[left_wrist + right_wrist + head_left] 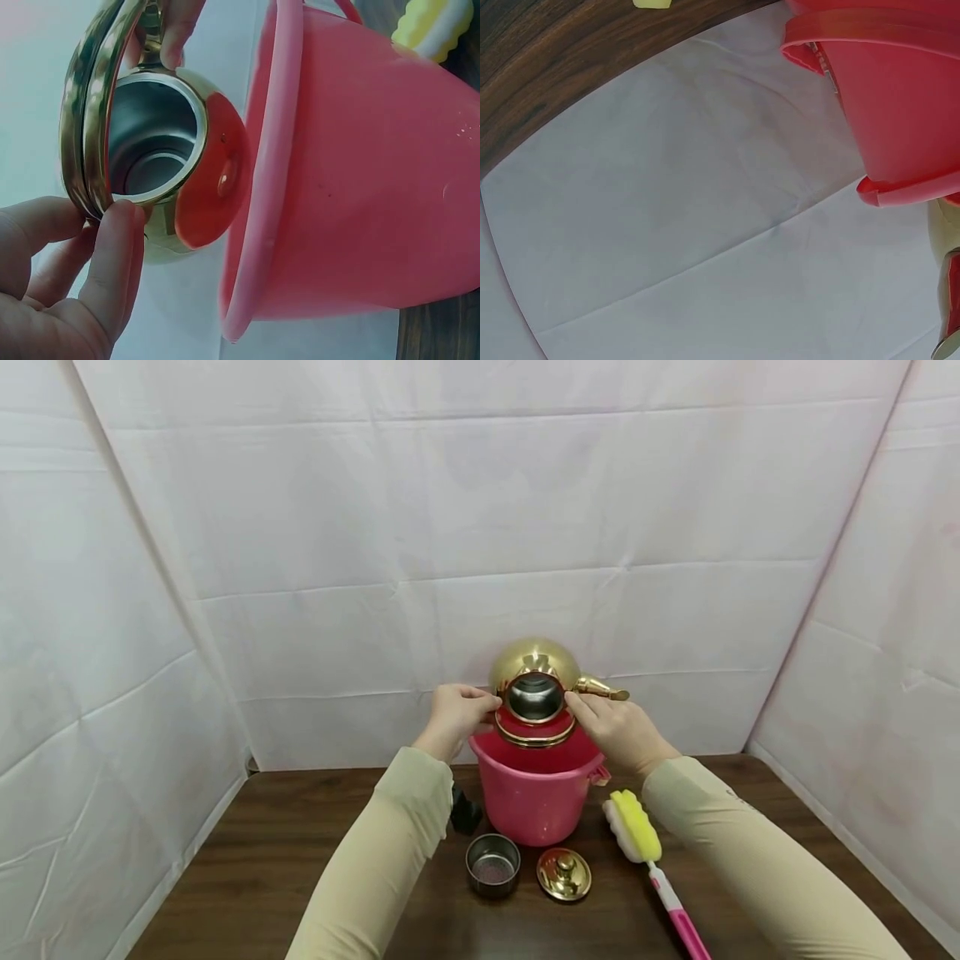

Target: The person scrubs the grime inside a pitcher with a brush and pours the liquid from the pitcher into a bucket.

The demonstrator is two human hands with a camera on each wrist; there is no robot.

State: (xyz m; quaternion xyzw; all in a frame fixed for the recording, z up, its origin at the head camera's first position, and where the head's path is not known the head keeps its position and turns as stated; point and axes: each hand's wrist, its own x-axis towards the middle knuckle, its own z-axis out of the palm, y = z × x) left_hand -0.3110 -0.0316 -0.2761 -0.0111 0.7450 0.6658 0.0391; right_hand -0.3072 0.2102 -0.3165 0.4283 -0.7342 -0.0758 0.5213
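A shiny gold teapot [534,652] is held up over the mouth of a pink bucket [535,797], tilted with its lidless opening toward me. Through the opening its silvery inside shows. My left hand [453,718] pinches one end of the teapot's arched gold handle [95,112] between thumb and fingers. On the other side, near the spout [603,687], my right hand [618,727] grips by the handle's opposite end. In the right wrist view only a sliver of the teapot [951,300] appears, and the right hand is out of sight there.
On the brown wooden table [300,860], a small metal strainer cup [492,864] and a gold lid [564,874] lie before the bucket. A yellow-and-white sponge brush [636,827] lies to the right. Some black object [465,812] sits left of the bucket. White sheets [525,510] surround the table.
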